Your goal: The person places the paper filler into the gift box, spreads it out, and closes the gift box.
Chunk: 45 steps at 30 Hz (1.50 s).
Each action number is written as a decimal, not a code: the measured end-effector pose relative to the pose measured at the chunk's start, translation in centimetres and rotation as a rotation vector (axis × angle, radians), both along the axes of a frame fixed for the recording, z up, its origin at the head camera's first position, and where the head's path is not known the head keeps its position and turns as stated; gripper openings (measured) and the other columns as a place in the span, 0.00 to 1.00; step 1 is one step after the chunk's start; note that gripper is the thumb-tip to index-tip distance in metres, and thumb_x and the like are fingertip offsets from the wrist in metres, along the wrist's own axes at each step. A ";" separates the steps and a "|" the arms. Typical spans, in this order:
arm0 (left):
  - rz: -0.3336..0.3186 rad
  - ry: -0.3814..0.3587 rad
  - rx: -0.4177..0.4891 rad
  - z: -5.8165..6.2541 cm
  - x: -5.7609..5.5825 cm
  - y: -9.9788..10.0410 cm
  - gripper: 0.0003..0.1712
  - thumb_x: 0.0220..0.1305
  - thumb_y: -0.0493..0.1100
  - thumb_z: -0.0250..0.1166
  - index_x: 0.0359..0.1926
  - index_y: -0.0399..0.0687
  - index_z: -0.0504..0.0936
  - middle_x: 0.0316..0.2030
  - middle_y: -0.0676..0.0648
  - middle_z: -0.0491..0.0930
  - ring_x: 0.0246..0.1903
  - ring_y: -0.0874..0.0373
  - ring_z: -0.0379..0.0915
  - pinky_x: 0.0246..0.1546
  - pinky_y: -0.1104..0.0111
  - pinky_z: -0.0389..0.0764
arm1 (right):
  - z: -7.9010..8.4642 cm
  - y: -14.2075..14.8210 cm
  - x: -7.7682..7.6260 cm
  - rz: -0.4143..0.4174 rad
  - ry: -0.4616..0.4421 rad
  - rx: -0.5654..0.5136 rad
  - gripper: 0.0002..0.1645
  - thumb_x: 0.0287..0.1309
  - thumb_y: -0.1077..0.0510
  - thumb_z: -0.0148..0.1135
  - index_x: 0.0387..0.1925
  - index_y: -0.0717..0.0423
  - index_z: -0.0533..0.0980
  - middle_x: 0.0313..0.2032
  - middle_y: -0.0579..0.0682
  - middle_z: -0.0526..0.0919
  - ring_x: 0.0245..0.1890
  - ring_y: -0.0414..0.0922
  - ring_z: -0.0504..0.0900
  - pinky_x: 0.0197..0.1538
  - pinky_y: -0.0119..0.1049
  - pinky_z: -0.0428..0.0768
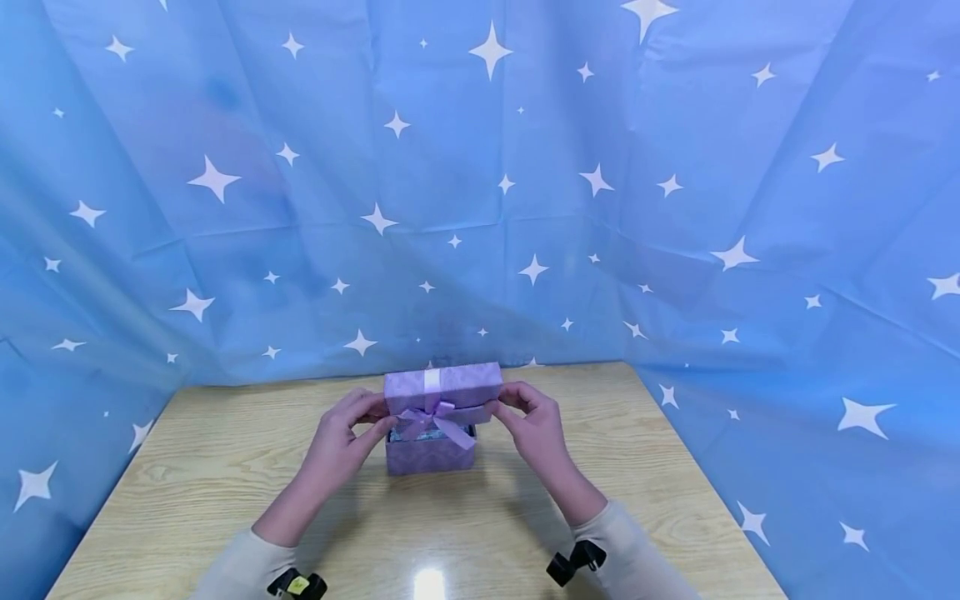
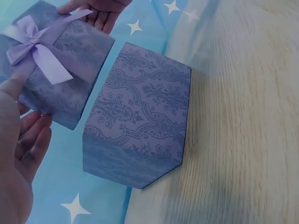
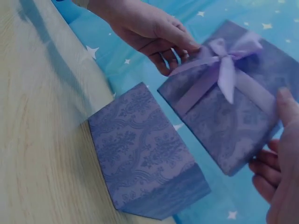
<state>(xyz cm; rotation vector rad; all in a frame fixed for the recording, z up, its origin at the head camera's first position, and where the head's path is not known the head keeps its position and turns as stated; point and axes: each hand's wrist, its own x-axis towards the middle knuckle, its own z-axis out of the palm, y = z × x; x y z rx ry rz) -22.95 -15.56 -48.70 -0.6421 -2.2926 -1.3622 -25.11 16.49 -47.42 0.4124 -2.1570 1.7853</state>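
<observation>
A purple patterned gift box [image 1: 431, 458] stands on the table, its top uncovered, with bluish filling [image 1: 427, 434] showing inside. Above it, tilted with its top toward me, is the matching box lid [image 1: 474, 385], tied with a lilac ribbon bow [image 1: 433, 415]. My left hand [image 1: 341, 437] pinches the lid's left edge, thumb on the front and fingers behind. At the opposite edge, my right hand [image 1: 536, 425] holds it the same way. In the left wrist view, a gap separates the lid [image 2: 88, 51] from the box [image 2: 140, 98]. The right wrist view shows the bow [image 3: 226, 60] plainly.
The wooden table [image 1: 600, 467] extends to both sides of the box and toward me. A blue curtain [image 1: 450, 275] with white stars hangs behind the table and along both sides. Black wrist cameras [image 1: 577, 562] sit on both sleeves.
</observation>
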 end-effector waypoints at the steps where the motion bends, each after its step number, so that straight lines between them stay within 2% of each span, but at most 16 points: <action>1: 0.000 0.008 0.015 0.0 -0.1 0.1 0.12 0.75 0.38 0.74 0.57 0.49 0.91 0.47 0.57 0.85 0.46 0.61 0.87 0.48 0.63 0.90 | -0.1 -0.1 0.0 -0.006 -0.001 -0.012 0.07 0.65 0.65 0.80 0.43 0.60 0.90 0.38 0.53 0.92 0.41 0.42 0.90 0.44 0.30 0.85; 3: 0.000 0.018 0.051 0.0 -0.2 0.2 0.10 0.75 0.37 0.74 0.54 0.47 0.92 0.48 0.55 0.87 0.45 0.60 0.87 0.48 0.64 0.90 | -0.4 -0.3 0.0 -0.007 -0.003 -0.033 0.06 0.65 0.65 0.79 0.41 0.62 0.88 0.35 0.52 0.91 0.35 0.41 0.87 0.39 0.29 0.82; 6: 0.004 0.010 0.095 0.0 -0.3 0.4 0.09 0.75 0.36 0.74 0.53 0.45 0.92 0.47 0.50 0.89 0.40 0.61 0.88 0.41 0.68 0.89 | -0.6 -0.5 0.1 0.007 -0.007 -0.065 0.05 0.67 0.66 0.78 0.40 0.64 0.87 0.32 0.49 0.89 0.31 0.39 0.82 0.35 0.28 0.80; 10: -0.005 -0.051 0.145 0.0 -0.1 0.6 0.13 0.76 0.37 0.73 0.57 0.43 0.92 0.49 0.45 0.91 0.33 0.61 0.88 0.31 0.68 0.87 | -0.8 -0.5 0.1 0.040 -0.016 -0.101 0.06 0.68 0.68 0.76 0.38 0.66 0.84 0.29 0.48 0.85 0.28 0.40 0.81 0.33 0.30 0.83; 14: -0.034 -0.095 0.190 0.0 0.1 0.6 0.19 0.76 0.36 0.73 0.64 0.39 0.88 0.55 0.39 0.89 0.31 0.59 0.89 0.30 0.65 0.89 | -1.0 -0.4 0.0 0.071 -0.021 -0.115 0.07 0.69 0.69 0.75 0.38 0.67 0.82 0.26 0.49 0.82 0.26 0.45 0.81 0.32 0.31 0.85; 18: -0.044 -0.093 0.202 -0.1 0.2 0.6 0.25 0.76 0.35 0.73 0.71 0.39 0.84 0.59 0.38 0.87 0.31 0.59 0.90 0.28 0.66 0.87 | -1.2 -0.4 -0.1 0.068 -0.020 -0.120 0.07 0.68 0.69 0.75 0.40 0.66 0.82 0.27 0.50 0.82 0.25 0.47 0.80 0.31 0.33 0.85; 21: -0.044 -0.082 0.207 -0.3 0.2 0.6 0.29 0.76 0.34 0.73 0.75 0.41 0.81 0.61 0.38 0.86 0.29 0.59 0.89 0.27 0.66 0.87 | -1.4 -0.5 -0.1 0.071 -0.023 -0.129 0.08 0.69 0.68 0.75 0.45 0.64 0.83 0.35 0.49 0.85 0.24 0.44 0.79 0.30 0.35 0.86; 22: -0.047 -0.078 0.214 -0.3 0.2 0.7 0.30 0.76 0.34 0.73 0.76 0.42 0.80 0.62 0.37 0.85 0.28 0.59 0.89 0.27 0.65 0.88 | -1.4 -0.6 -0.1 0.075 -0.023 -0.130 0.10 0.69 0.68 0.75 0.48 0.62 0.84 0.38 0.48 0.86 0.23 0.43 0.79 0.30 0.35 0.86; 26: -0.076 -0.085 0.258 -0.5 0.1 0.7 0.33 0.76 0.32 0.72 0.78 0.45 0.78 0.72 0.40 0.80 0.26 0.57 0.87 0.29 0.64 0.90 | -1.4 -0.7 0.1 0.099 -0.019 -0.131 0.22 0.72 0.65 0.74 0.64 0.56 0.84 0.32 0.45 0.87 0.20 0.40 0.79 0.27 0.33 0.82; 28: -0.089 -0.104 0.275 -0.5 0.1 0.7 0.34 0.76 0.33 0.72 0.79 0.48 0.77 0.77 0.44 0.76 0.26 0.56 0.86 0.30 0.62 0.90 | -1.4 -0.8 0.2 0.107 -0.011 -0.127 0.27 0.73 0.65 0.73 0.70 0.54 0.82 0.32 0.46 0.88 0.19 0.39 0.80 0.26 0.33 0.82; 31: -0.109 -0.149 0.293 -0.6 0.1 0.7 0.36 0.76 0.34 0.72 0.81 0.51 0.76 0.80 0.49 0.71 0.27 0.56 0.86 0.33 0.60 0.91 | -1.4 -0.7 0.1 0.117 -0.006 -0.118 0.31 0.74 0.66 0.72 0.75 0.55 0.79 0.38 0.51 0.91 0.20 0.39 0.82 0.27 0.35 0.84; 34: -0.116 -0.187 0.279 -0.6 0.1 0.5 0.38 0.76 0.34 0.73 0.82 0.52 0.74 0.81 0.48 0.70 0.30 0.57 0.87 0.34 0.62 0.91 | -1.5 -0.5 0.1 0.129 -0.023 -0.091 0.32 0.73 0.66 0.72 0.76 0.54 0.79 0.50 0.53 0.91 0.21 0.40 0.83 0.28 0.36 0.85; 36: -0.128 -0.210 0.258 -0.5 0.2 0.3 0.41 0.75 0.34 0.74 0.84 0.53 0.72 0.77 0.44 0.75 0.32 0.58 0.87 0.33 0.66 0.89 | -1.5 -0.3 0.2 0.151 -0.048 -0.061 0.35 0.71 0.66 0.74 0.77 0.52 0.78 0.42 0.56 0.92 0.22 0.41 0.83 0.29 0.34 0.85; 38: -0.141 -0.223 0.229 -0.5 0.2 0.0 0.45 0.74 0.34 0.75 0.85 0.53 0.69 0.72 0.40 0.79 0.33 0.58 0.86 0.31 0.69 0.85 | -1.5 0.0 0.3 0.190 -0.071 -0.021 0.40 0.69 0.67 0.75 0.79 0.52 0.75 0.41 0.55 0.91 0.25 0.42 0.84 0.31 0.33 0.85; 41: -0.176 -0.234 0.181 -0.4 0.1 -0.5 0.49 0.73 0.34 0.75 0.88 0.53 0.63 0.65 0.38 0.79 0.37 0.58 0.84 0.32 0.70 0.83 | -1.5 0.4 0.2 0.279 -0.092 0.047 0.50 0.65 0.67 0.78 0.84 0.53 0.68 0.30 0.54 0.86 0.30 0.43 0.83 0.37 0.32 0.84; 45: -0.239 -0.236 0.111 -0.5 -0.1 -1.0 0.58 0.68 0.35 0.79 0.90 0.49 0.55 0.77 0.38 0.68 0.44 0.57 0.80 0.42 0.67 0.85 | -1.2 0.9 0.2 0.428 -0.094 0.162 0.70 0.59 0.57 0.87 0.90 0.55 0.51 0.35 0.51 0.83 0.38 0.45 0.82 0.49 0.35 0.83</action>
